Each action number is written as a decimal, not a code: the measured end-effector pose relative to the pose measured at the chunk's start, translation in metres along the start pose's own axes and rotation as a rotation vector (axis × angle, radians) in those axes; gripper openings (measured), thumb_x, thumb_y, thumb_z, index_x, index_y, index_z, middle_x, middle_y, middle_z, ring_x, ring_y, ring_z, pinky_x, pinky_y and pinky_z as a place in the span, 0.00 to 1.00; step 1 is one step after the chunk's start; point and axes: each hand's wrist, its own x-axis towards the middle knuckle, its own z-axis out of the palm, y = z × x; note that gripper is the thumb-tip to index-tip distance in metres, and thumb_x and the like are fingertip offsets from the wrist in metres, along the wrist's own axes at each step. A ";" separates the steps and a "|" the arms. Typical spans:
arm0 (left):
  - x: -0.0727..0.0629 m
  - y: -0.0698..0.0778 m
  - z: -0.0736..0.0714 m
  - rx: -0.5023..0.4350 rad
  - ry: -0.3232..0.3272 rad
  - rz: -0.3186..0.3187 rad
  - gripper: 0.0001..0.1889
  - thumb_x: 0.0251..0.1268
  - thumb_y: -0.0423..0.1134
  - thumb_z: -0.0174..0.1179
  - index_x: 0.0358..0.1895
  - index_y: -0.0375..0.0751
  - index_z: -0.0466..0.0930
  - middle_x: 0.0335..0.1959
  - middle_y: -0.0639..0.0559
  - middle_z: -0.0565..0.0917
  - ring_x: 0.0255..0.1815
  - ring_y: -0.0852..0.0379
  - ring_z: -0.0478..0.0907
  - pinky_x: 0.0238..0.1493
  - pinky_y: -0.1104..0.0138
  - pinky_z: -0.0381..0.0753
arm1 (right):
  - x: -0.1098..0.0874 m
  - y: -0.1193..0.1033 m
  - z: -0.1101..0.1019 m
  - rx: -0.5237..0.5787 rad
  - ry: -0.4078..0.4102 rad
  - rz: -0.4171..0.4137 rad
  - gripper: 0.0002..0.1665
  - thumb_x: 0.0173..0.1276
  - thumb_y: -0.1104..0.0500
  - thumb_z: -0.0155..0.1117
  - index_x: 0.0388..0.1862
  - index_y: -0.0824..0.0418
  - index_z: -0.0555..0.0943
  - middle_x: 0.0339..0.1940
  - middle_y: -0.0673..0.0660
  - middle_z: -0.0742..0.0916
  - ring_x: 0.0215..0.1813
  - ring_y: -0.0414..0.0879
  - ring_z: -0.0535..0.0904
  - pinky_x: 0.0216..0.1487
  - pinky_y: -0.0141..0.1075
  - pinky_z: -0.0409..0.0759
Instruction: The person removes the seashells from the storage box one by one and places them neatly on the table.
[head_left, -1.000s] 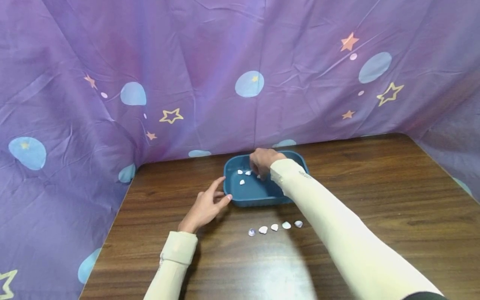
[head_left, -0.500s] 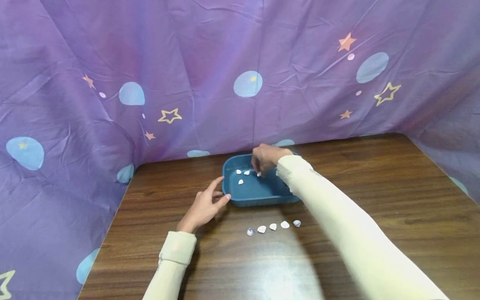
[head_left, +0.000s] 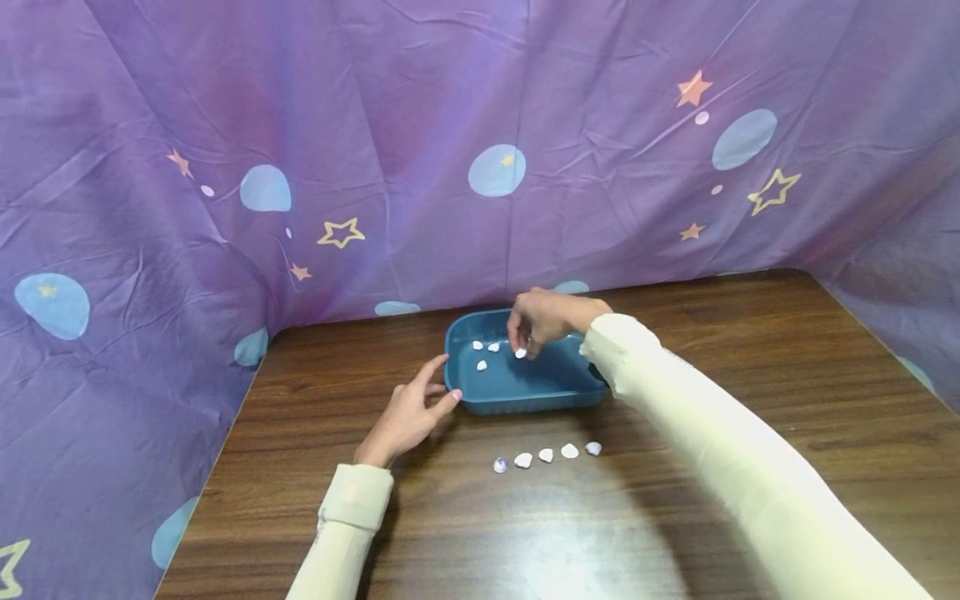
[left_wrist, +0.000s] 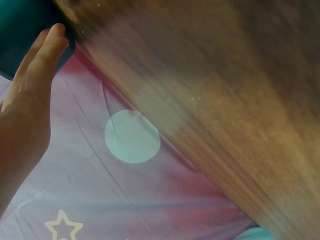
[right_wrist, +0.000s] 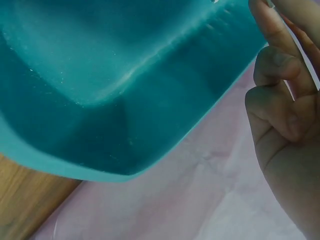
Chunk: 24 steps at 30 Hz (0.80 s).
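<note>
Shells (head_left: 482, 366) lie in two groups, with one more in hand, so the work is judged partway along. At left, the left hand (head_left: 408, 414) is spread, fingers extended, thumb and forefinger touching the left end of the tray (head_left: 525, 405). Three shells rest in the tray's left part. Right of these, the right hand (head_left: 551, 315) is narrowed to a pinch on a single shell (head_left: 521, 353) inside the tray's outline; clearance from the floor cannot be confirmed. In front, five shells form a spaced row (head_left: 546, 456) on the table (head_left: 420, 533). Tally: five set in line, four outside it. Only the head view shows the row and the three loose shells. The left wrist view adds the extended fingers against the tray and the cloth (left_wrist: 165, 210) beyond the table edge. The right wrist view shows a tray corner and curled fingers; the pinch is cut off.
</note>
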 end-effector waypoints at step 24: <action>0.000 -0.002 0.001 0.002 0.004 0.015 0.35 0.71 0.48 0.62 0.78 0.50 0.60 0.55 0.36 0.87 0.58 0.41 0.84 0.65 0.46 0.79 | -0.029 -0.009 -0.002 0.052 0.043 -0.053 0.13 0.46 0.66 0.79 0.27 0.48 0.89 0.27 0.43 0.89 0.36 0.39 0.82 0.43 0.33 0.79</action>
